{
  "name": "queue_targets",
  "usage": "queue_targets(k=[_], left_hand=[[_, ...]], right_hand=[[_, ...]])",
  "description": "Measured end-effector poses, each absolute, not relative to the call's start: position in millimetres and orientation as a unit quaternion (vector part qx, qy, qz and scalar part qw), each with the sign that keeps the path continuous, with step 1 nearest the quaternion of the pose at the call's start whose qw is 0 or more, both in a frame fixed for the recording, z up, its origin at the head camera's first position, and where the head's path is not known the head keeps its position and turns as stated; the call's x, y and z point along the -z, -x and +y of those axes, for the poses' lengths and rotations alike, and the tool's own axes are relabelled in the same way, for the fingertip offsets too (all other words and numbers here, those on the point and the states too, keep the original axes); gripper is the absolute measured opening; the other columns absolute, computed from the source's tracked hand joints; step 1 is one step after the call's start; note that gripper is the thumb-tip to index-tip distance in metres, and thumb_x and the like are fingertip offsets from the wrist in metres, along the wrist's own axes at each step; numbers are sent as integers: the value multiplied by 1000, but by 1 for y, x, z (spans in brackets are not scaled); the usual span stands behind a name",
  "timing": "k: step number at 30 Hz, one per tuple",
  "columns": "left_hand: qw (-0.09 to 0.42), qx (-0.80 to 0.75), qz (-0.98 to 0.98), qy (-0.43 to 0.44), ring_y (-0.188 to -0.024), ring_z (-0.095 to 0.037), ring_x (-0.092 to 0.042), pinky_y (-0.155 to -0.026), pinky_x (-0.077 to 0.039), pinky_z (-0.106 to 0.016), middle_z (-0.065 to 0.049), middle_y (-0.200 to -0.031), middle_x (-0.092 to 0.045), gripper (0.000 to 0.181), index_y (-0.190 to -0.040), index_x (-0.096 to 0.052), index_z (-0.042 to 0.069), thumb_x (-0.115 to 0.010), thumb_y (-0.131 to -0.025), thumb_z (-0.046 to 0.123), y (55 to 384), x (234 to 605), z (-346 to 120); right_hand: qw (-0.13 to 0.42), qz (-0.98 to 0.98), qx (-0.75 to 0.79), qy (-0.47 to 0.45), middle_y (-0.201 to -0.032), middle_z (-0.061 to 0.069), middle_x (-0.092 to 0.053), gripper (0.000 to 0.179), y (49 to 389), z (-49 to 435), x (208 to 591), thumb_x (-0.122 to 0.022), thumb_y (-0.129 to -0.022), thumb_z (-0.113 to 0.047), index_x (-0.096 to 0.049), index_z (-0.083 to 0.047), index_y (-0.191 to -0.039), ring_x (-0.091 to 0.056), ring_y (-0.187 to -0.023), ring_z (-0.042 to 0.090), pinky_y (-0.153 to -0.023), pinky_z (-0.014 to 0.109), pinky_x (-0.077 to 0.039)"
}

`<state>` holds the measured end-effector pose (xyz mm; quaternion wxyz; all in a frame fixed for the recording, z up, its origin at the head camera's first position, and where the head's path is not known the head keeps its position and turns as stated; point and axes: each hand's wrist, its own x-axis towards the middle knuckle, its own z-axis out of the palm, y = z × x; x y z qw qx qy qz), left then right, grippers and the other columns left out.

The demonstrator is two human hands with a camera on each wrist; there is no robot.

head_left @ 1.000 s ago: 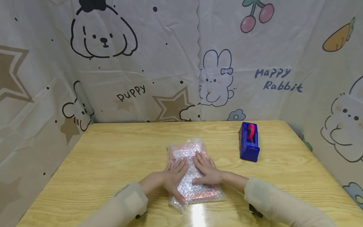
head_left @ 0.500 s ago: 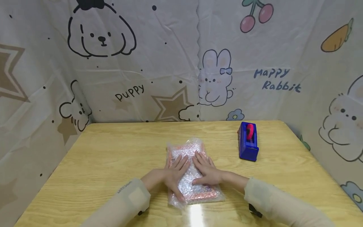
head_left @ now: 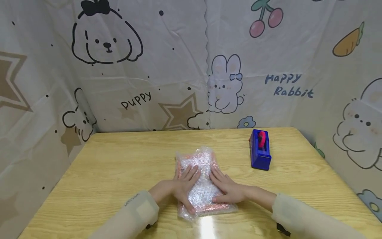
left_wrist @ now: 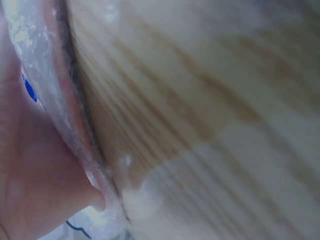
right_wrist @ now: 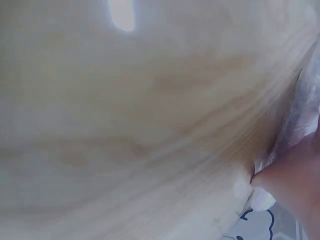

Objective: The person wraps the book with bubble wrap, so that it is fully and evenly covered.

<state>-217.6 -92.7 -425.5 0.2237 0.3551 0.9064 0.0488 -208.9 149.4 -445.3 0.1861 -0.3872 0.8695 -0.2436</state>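
A flat rectangular thing with an orange-pink border, wrapped in clear bubble wrap (head_left: pixel 203 191), lies on the wooden table. My left hand (head_left: pixel 184 190) rests spread on its left half, fingers straight, thumb toward the near edge. On the right side, my right hand (head_left: pixel 229 190) touches the wrap with extended fingers, its thumb apart from them. In the left wrist view, the left hand (left_wrist: pixel 45 175) lies against the bubble wrap (left_wrist: pixel 65 95), which stands out loosely at the corner. The right wrist view catches only part of the right hand (right_wrist: pixel 292 175) beside the wrap.
A blue tape dispenser (head_left: pixel 260 156) with a pink-red tape roll (head_left: pixel 261 139) stands toward the back right of the table (head_left: pixel 119 156). Cloth printed with cartoon animals (head_left: pixel 224 87) hangs behind and along both sides.
My right hand has slid right and slightly nearer over the wrap, widening the gap between the hands. The left hand stays nearly in place. The head view has shifted a little.
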Motion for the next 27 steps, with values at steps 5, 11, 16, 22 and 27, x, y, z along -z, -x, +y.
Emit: queue_targets(k=[5, 11, 16, 22, 27], left_hand=[[230, -45, 905, -356, -136, -28, 21, -104, 14, -57, -10, -150, 21, 128, -146, 7, 10, -73, -60, 62, 218, 425, -93], [235, -51, 904, -353, -135, -27, 23, -103, 16, -57, -9, -150, 22, 129, -146, 8, 11, -73, -59, 61, 218, 426, -94], [236, -56, 903, -355, -135, -27, 23, -102, 16, -57, -9, -150, 22, 129, -146, 8, 11, -74, -60, 61, 219, 426, -93], [242, -56, 903, -350, -135, -26, 24, -103, 16, -57, -8, -149, 23, 129, -146, 9, 12, -74, -60, 61, 219, 425, -93], [240, -58, 903, -352, -135, -27, 23, -103, 16, -57, -9, -150, 23, 129, -146, 9, 12, -74, -60, 61, 220, 426, -92]], right_hand=[[235, 841, 324, 364, -146, 29, 15, 80, 197, 166, 439, -48, -94, -31, 2, 10, -141, 12, -133, 44, -104, 62, -2], [271, 826, 420, 261, -149, 27, -1, 71, 190, 195, 424, -37, -98, -32, 7, 0, -144, -8, -134, 44, -105, 58, -16], [227, 833, 465, 197, -132, 30, -39, 70, 193, 222, 409, -38, -99, -29, 8, -1, -144, -50, -109, 40, -86, 48, -45], [114, 864, 482, 86, -88, 12, -62, 71, 202, 247, 394, -44, -97, -29, -2, 3, -144, -50, -64, 13, -63, 28, -44], [37, 882, 470, 13, -72, 1, -58, 66, 212, 264, 385, -41, -98, -31, -13, 10, -141, -44, -52, 8, -56, 25, -43]])
